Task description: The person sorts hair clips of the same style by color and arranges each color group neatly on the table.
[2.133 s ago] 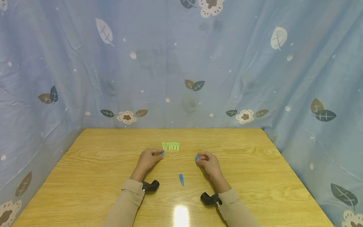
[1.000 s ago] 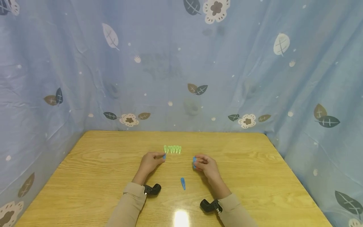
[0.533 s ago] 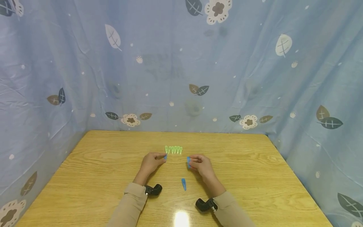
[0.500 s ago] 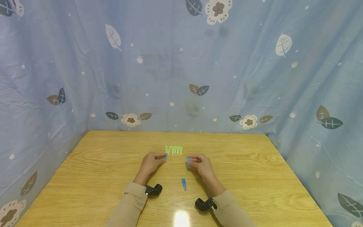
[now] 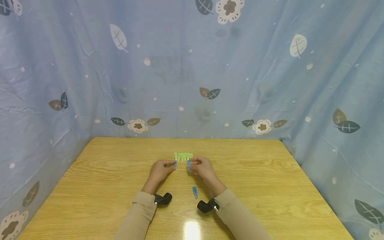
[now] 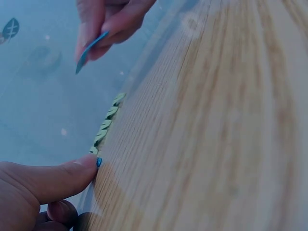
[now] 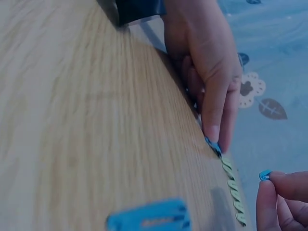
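Note:
My left hand (image 5: 159, 171) pinches a blue snap hair clip (image 5: 175, 164) down at the tabletop, just in front of the left end of a row of several light green hair clips (image 5: 182, 156). Between the thumb and fingers of my right hand (image 5: 204, 168) is another blue hair clip (image 5: 188, 166); the left wrist view shows this clip (image 6: 89, 50) raised above the wood. A third blue hair clip (image 5: 195, 192) lies loose on the table, nearer to me, between the forearms. Fingers cover part of both held clips.
The wooden table (image 5: 255, 180) runs back to a blue patterned curtain (image 5: 180, 76), which also hangs along both sides. Black camera mounts (image 5: 163, 199) sit on the wrists. A bright light reflection shows on the table's near part.
My right hand has moved left with its blue hair clip, coming close to the left hand and the green row. The left hand has stayed at its clip; the loose clip lies where it was.

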Tool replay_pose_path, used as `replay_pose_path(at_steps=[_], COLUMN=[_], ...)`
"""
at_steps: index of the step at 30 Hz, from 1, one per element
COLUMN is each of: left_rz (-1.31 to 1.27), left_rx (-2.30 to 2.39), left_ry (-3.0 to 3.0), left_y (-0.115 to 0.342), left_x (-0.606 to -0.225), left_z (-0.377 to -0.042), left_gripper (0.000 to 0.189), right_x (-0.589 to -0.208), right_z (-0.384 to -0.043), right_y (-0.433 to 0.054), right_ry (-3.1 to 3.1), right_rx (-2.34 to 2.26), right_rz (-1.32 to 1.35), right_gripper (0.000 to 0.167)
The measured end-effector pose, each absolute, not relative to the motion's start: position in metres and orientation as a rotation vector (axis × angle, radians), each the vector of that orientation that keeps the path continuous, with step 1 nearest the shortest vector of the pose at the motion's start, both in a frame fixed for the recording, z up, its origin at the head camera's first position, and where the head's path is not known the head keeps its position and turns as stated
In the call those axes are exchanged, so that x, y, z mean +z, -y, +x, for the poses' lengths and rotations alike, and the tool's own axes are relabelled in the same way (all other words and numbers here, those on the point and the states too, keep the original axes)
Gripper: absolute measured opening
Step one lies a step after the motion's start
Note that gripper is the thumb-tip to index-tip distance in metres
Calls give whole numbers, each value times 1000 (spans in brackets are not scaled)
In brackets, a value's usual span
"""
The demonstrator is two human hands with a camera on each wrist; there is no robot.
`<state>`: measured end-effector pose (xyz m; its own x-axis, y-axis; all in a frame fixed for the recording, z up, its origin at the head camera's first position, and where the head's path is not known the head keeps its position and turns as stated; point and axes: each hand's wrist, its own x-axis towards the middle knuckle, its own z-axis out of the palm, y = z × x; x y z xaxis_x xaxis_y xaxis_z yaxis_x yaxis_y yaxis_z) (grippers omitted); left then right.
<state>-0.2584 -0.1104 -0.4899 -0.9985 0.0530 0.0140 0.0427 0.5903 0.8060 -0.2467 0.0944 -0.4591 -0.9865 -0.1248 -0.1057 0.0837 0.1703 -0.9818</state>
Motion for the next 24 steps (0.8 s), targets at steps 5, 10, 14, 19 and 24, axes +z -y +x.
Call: replay_pose_path(at_steps=[5,10,14,19,24], left_rz=[88,100,99,105,115], left_rx=[1400,1407,1381,1381,1392], left_ry=[-2805,-2794,-2812,-2821,-2800], left_y=[111,111,110,111,112], left_x=[-489,-488,-489,-489,-490], left_z=[-260,-259,-258,-259,-260], left_gripper=[30,30,30,30,31], right_x=[-459,-460,-461,-463,-464], right_z=[-253,-256,-259,-264,-265], right_y=[-81,-70,-62,-52,-44], right_ry=[-2280,-2286,-2312,-2363,-2448], right_rx=[-1882,-1846,-1811,-1787,-1728], right_rz=[-30,-33,-15,34,62], right_gripper=[26,25,23,19,17])
